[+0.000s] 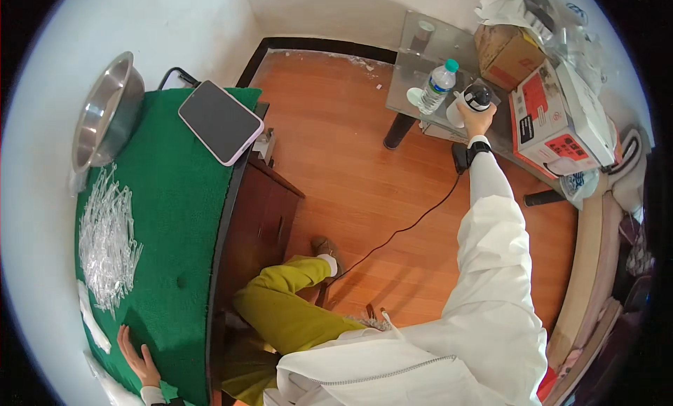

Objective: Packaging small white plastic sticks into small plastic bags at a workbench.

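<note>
At the far right my right arm reaches out over a glass table (449, 43). My right hand (481, 119) is closed around a white cup-like container with a black domed top (479, 96); its lower part is partly hidden. Just left of it stands a clear water bottle (436, 89) with a green cap. My left hand (140, 360) lies flat on the green cloth (172, 217) at the lower left, fingers apart and holding nothing. Beyond it is a heap of thin clear plastic pieces (109, 245). A phone with a dark screen (220, 122) is propped at the cloth's far end.
A steel bowl (109, 112) stands tilted by the left wall. Cardboard boxes (561, 122) and plastic bags (515, 7) crowd the glass table's right side. A black cable (413, 224) crosses the wooden floor (329, 119). A cushioned seat (585, 287) runs along the right.
</note>
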Action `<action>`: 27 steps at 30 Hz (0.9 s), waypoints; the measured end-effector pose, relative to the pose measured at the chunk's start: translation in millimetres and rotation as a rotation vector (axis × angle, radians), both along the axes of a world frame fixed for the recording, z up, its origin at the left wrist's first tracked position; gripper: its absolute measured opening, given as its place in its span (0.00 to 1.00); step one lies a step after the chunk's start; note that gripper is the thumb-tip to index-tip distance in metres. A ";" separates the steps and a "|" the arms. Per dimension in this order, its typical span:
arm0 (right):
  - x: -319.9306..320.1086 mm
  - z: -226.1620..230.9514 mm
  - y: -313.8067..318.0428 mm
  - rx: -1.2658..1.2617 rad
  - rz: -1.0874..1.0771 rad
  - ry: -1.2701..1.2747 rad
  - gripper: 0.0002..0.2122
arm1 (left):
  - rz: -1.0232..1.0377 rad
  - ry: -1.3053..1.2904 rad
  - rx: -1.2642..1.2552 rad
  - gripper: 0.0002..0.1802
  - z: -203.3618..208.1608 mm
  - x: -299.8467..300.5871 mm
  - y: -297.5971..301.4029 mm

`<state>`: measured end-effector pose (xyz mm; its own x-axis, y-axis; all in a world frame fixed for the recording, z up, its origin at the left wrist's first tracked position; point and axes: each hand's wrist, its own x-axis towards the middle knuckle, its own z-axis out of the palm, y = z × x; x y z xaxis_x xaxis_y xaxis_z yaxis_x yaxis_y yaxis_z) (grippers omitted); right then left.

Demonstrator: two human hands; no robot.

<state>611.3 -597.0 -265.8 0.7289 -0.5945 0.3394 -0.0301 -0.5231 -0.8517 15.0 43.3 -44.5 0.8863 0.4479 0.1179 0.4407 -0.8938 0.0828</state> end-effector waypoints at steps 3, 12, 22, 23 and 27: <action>11.8 -19.8 3.4 -0.047 0.033 0.022 0.37 | 0.009 0.020 0.001 0.28 1.6 0.4 0.3; 45.0 -55.4 -7.6 -0.089 -0.043 0.021 0.36 | -0.010 0.053 0.018 0.29 -1.8 -4.3 13.4; 72.4 -78.2 -33.3 0.032 0.134 -0.111 0.36 | 0.090 0.109 0.021 0.32 3.5 3.9 1.8; 75.6 -85.1 -28.9 0.056 0.204 -0.123 0.34 | 0.063 0.101 0.027 0.32 1.4 -1.1 3.7; 71.8 -78.6 -59.6 -0.189 0.504 -0.088 0.25 | 0.013 0.030 -0.060 0.28 -0.9 8.3 2.6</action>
<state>683.2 -656.6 -344.4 0.8718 -0.1016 0.4792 0.3313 -0.5983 -0.7295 23.3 45.9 -45.3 0.8829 0.4651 0.0645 0.4555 -0.8818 0.1225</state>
